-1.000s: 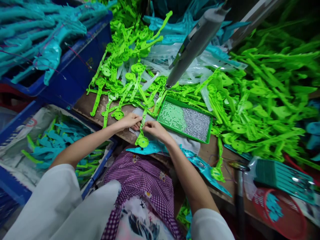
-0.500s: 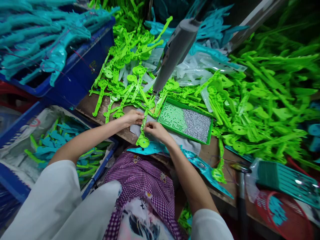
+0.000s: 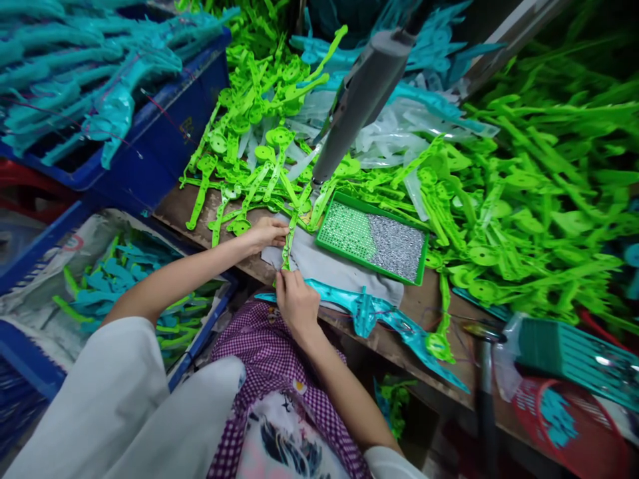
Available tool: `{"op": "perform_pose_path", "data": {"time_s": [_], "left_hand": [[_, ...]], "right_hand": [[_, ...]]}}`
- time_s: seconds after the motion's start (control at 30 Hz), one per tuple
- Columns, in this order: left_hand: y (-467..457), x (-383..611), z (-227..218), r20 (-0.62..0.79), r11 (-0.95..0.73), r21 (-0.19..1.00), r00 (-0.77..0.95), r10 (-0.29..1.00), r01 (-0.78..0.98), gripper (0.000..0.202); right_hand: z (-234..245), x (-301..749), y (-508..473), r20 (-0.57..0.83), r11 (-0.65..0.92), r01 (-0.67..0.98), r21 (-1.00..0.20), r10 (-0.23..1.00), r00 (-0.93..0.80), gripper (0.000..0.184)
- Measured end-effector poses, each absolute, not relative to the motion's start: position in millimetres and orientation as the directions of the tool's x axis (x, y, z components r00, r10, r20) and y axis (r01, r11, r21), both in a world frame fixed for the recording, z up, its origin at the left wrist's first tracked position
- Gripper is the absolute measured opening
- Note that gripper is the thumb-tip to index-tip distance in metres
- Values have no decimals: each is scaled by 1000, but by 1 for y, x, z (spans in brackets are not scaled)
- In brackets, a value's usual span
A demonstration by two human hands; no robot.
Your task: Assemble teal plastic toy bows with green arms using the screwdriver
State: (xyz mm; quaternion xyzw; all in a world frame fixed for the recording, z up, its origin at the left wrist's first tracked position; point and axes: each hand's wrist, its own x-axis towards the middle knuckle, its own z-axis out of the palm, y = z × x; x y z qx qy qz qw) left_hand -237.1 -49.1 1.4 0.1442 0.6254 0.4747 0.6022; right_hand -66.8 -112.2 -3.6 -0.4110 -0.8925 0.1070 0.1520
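Note:
A long, narrow lime-green plastic part point(image 3: 288, 247) lies lengthwise in front of me. My left hand point(image 3: 272, 235) pinches its edge near the middle. My right hand point(image 3: 298, 299) is closed over its near end, which carries a round disc now hidden under the fingers. Just beyond the part's far end hangs a grey electric screwdriver point(image 3: 357, 106), tip down. On the right, a green perforated tray point(image 3: 375, 267) holds a heap of small silver screws point(image 3: 397, 247). A turquoise plastic piece point(image 3: 364, 309) rests along the table edge, beside my right hand.
Lime-green parts point(image 3: 484, 256) are piled across the wooden table point(image 3: 424, 299), with clear plastic pieces point(image 3: 369, 150) behind. Blue crates point(image 3: 164, 133) of turquoise and green pieces stand left. A hammer point(image 3: 483, 372), teal basket point(image 3: 584, 359) and red basket point(image 3: 574, 432) are at right.
My right hand has moved down and toward me, from the part's middle to its near end, covering the disc. My left hand keeps its place. More of the turquoise piece shows.

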Motion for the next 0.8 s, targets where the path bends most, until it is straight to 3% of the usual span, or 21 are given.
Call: {"op": "perform_pose_path", "data": {"time_s": [0.17,0.4,0.6,0.8], "left_hand": [[-49,-238,-1,-608,503,770,-210,766,-393,16],[-58,-239,9,-586,514,789,-165,793,-337,14],[-98,-228,5,-438,417,898,-175,882,-143,53],[-111,-223,0,-482,475,862,0,876,-177,35]], "right_hand": [[-11,-59,-112,321,644,683,-344,765,-559,34],[-17,-69,-111,362,741,631,-228,666,-652,34],[-21,-66,-107,453,772,597,-218,622,-639,32],[-24,-65,-105,406,772,576,-269,633,-659,33]]}}
